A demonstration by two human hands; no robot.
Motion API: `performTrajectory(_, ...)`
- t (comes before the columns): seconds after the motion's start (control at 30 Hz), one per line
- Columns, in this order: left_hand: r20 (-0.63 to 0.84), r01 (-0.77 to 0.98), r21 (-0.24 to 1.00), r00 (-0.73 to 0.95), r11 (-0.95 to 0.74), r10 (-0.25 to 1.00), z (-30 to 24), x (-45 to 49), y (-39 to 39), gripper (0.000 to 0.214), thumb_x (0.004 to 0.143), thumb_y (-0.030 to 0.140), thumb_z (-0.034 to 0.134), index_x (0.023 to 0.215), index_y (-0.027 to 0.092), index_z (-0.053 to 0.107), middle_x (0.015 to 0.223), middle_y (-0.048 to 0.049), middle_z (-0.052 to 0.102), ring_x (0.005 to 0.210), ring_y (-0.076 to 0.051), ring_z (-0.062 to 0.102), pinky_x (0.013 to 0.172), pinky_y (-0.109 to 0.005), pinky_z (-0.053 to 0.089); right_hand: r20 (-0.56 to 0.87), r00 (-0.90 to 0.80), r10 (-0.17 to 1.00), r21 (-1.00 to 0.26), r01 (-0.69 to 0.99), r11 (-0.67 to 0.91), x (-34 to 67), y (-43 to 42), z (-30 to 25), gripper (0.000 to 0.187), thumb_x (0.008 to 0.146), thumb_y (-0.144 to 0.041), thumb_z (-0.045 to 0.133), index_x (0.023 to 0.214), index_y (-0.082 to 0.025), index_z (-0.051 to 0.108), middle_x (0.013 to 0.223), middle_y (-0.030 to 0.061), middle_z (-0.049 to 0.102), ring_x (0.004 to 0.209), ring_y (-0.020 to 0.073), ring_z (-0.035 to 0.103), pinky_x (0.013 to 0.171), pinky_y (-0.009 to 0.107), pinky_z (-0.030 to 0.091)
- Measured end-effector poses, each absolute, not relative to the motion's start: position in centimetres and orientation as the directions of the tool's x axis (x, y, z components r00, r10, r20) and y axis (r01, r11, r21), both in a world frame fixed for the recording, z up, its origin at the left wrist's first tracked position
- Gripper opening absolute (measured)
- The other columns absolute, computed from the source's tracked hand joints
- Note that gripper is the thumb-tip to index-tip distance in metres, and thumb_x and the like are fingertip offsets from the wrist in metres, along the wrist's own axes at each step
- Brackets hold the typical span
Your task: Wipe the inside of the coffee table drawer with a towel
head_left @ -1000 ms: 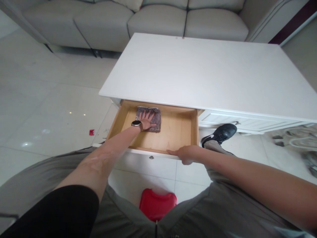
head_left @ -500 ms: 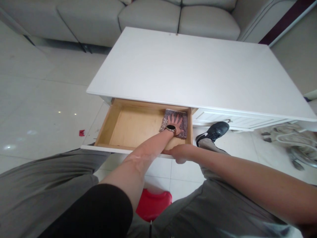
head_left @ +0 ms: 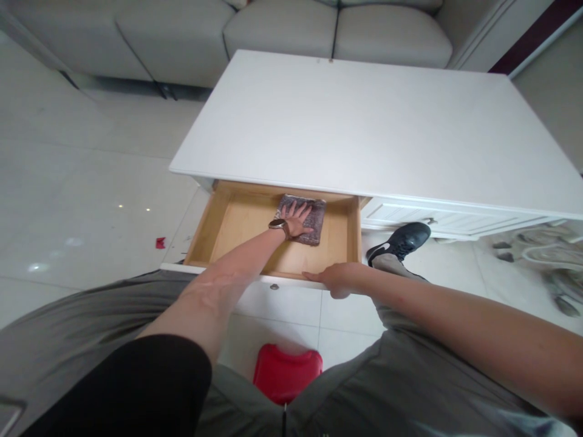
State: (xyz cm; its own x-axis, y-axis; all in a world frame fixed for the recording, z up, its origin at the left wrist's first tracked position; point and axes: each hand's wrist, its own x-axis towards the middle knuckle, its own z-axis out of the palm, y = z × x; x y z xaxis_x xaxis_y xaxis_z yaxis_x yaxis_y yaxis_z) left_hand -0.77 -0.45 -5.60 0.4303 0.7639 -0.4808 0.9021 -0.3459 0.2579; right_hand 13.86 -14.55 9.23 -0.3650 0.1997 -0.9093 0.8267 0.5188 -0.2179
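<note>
A pulled-out wooden drawer (head_left: 237, 233) juts from the white coffee table (head_left: 364, 127). Inside it, my left hand (head_left: 298, 221), with a watch on the wrist, lies flat with fingers spread on a folded purple-brown cloth (head_left: 316, 233). The cloth rests on the drawer's bottom near the back, right of the middle. My right hand (head_left: 339, 279) grips the top edge of the drawer's front at the right, its thumb inside and its other fingers partly hidden below. A small knob (head_left: 274, 287) shows on the drawer's front.
A grey sofa (head_left: 282, 30) stands behind the table. My black shoe (head_left: 405, 240) is beside the drawer, under a second drawer's knob. A red plastic seat (head_left: 288, 370) shows between my legs. A red scrap (head_left: 160, 243) lies on the tiled floor at left.
My left hand and the cloth have slid left across the drawer's bottom, away from its right wall. My right hand stays on the drawer's front edge. The view has shifted slightly.
</note>
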Motion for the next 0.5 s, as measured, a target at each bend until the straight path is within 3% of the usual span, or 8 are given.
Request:
performTrajectory(0.33, -0.516, 0.968, 0.079, 0.243, -0.237, 0.822, -4.9, -16.7, 1.8, 0.098, 0.095, 0.074, 0.036, 0.172, 0.027, -0.001, 0.181, -0.0036, -0.004, 0.165, -0.038, -0.009, 0.13, -0.066, 0.002, -0.911, -0.354, 0.21, -0.203, 0.829, 0.521, 13.8, -14.7, 9.1, 0.111, 0.082, -0.007, 0.064, 0.172, -0.035, 0.005, 0.14, 0.0201, 0.066, 0.12, 0.0368, 0.07, 0.088, 0.045, 0.057)
performTrajectory(0.5, -0.502, 0.973, 0.042, 0.219, -0.229, 0.837, -5.0, -19.5, 2.6, 0.102, 0.093, 0.077, 0.039, 0.173, 0.026, 0.001, 0.181, -0.0042, -0.002, 0.165, -0.039, -0.007, 0.131, -0.063, 0.005, -0.909, -0.357, 0.214, -0.207, 0.834, 0.512, 13.9, -14.6, 8.9, 0.111, 0.082, -0.007, 0.065, 0.172, -0.035, 0.005, 0.141, 0.0198, 0.066, 0.121, 0.0363, 0.069, 0.089, 0.045, 0.056)
